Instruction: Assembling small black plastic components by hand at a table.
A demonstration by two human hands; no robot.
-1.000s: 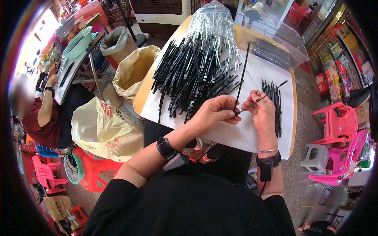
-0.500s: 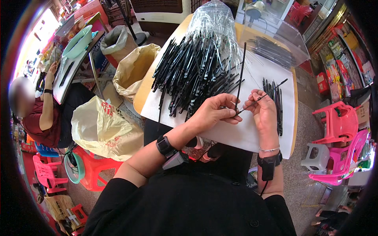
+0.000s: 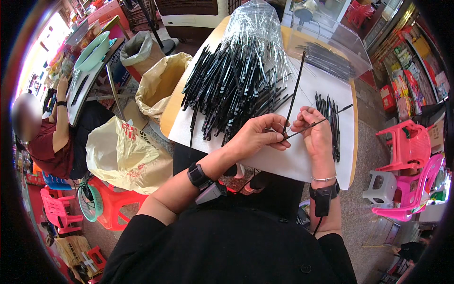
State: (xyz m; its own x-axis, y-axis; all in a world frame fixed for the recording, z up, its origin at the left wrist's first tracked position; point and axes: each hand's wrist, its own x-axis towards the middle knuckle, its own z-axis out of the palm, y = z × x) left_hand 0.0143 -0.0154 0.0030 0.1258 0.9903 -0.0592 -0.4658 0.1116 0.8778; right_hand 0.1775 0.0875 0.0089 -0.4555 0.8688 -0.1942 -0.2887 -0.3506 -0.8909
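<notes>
Over the near part of the table, my left hand (image 3: 265,134) pinches the lower end of a thin black rod (image 3: 296,84), which slants up and slightly right. A second thin black rod (image 3: 336,112) runs from the left fingertips through the curled fingers of my right hand (image 3: 313,127) and out to the right. The two rods meet near the left fingertips, but whether they are joined there I cannot make out. Left of my hands lies a large heap of similar black rods (image 3: 227,90), partly under clear plastic wrap (image 3: 253,21). A smaller bunch of rods (image 3: 335,125) lies beside my right hand.
White sheeting (image 3: 309,163) covers the wooden table. At its far right a clear plastic box (image 3: 362,59) stands near more dark rods. Open sacks (image 3: 161,87) and a yellowish bag (image 3: 127,158) are on the left, where another person (image 3: 52,128) sits. Pink chairs (image 3: 406,146) stand right.
The upright rod has tipped toward the right. The other rod has shifted, its far end now further right and a little lower. My hands have hardly moved.
</notes>
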